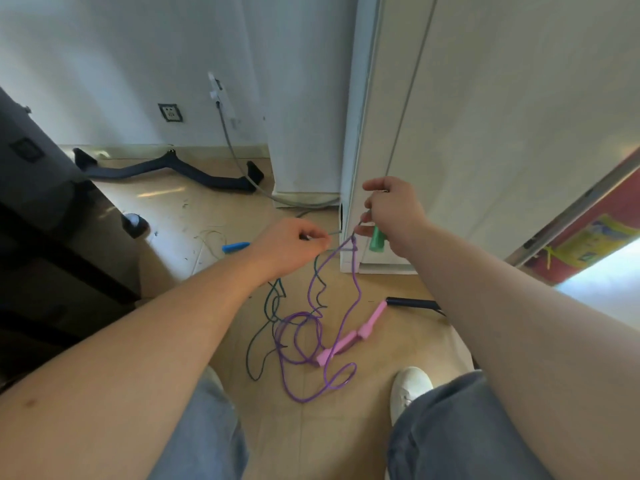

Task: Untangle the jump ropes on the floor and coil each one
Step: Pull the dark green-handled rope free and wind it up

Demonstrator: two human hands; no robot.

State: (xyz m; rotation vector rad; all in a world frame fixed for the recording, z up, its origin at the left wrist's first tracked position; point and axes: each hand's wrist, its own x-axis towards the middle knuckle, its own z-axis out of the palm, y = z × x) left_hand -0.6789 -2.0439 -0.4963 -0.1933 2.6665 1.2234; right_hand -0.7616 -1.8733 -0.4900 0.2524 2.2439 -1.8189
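A purple jump rope with two pink handles lies looped on the tan floor, tangled with a dark teal rope. Both ropes rise to my hands, held above the floor. My left hand pinches a strand of rope between thumb and fingers. My right hand grips the teal rope's green handle and a strand beside it. Where the purple rope crosses between my hands sits a small knot. A blue handle lies on the floor to the left.
A white cabinet stands right behind my hands. A black curved bar and a grey cable lie by the wall. Dark furniture fills the left. A black tube lies at right. My white shoe is near the ropes.
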